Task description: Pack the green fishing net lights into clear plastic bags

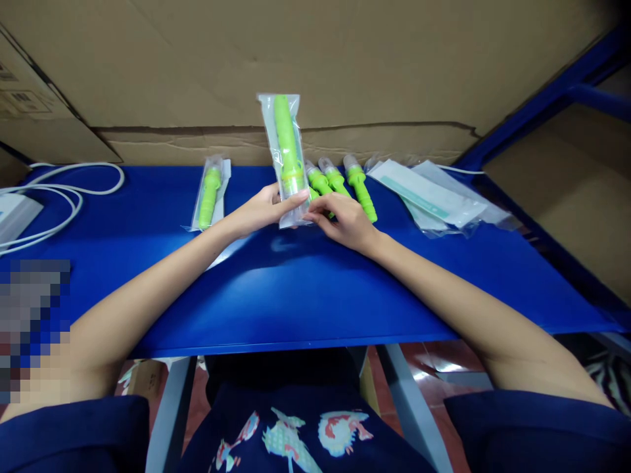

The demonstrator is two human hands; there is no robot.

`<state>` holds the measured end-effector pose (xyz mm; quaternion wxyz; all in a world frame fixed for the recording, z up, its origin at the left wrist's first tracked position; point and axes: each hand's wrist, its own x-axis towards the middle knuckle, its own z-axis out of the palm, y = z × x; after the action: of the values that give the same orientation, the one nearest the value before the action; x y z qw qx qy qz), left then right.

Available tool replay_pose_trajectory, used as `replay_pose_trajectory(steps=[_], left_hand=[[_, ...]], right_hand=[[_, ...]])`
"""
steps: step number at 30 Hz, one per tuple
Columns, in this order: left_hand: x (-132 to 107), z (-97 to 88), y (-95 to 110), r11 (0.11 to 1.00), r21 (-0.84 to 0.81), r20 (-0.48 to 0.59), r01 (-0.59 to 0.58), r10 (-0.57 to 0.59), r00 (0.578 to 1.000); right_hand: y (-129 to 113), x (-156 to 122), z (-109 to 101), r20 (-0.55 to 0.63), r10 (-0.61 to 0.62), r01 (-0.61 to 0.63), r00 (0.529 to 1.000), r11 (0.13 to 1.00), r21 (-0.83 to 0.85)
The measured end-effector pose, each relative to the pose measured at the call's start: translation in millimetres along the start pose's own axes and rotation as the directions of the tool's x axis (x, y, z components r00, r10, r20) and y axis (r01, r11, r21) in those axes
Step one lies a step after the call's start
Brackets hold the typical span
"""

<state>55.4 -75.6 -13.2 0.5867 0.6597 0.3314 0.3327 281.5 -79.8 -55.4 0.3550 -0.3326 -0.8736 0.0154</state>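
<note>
Left hand (263, 211) is holding a bagged green tool (286, 141)

It is pinching the lower end; the tool is rising above this grip. The right hand (348, 220) is touching the lower corner; whether pinching, I cannot tell. Loose green tools (363, 190) are lying just beyond.

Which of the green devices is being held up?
The bagged green device in the left hand; the other visible ones lie on the blue table.
</note>
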Motion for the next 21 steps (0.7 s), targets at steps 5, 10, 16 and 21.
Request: replay_pose_trajectory(steps=[5,10,16,21], left_hand=[[2.6,-6.5,-9.2,0.998,0.031,0.071,-0.060,0.058,0.996],[4.3,-11.8,-16.9,0.993,0.056,0.148,-0.108,0.098,0.984],[4.3,-14.1,-15.0,0.976,0.150,0.190,-0.161,0.131,0.973],[5.1,-16.9,-12.4,0.970,0.194,0.175,-0.149,0.115,0.978]], right_hand=[[2.2,0.7,0.2,0.053,0.035,-0.040,0.998,0.995,0.094],[7.8,0.3,3.4,0.063,0.124,-0.135,0.990,0.963,0.233],[12.0,4.8,-1.3,0.143,0.155,-0.192,0.978,0.933,0.305],[0.9,8.9,-7.4,0.127,0.150,-0.183,0.981,0.930,0.317]])
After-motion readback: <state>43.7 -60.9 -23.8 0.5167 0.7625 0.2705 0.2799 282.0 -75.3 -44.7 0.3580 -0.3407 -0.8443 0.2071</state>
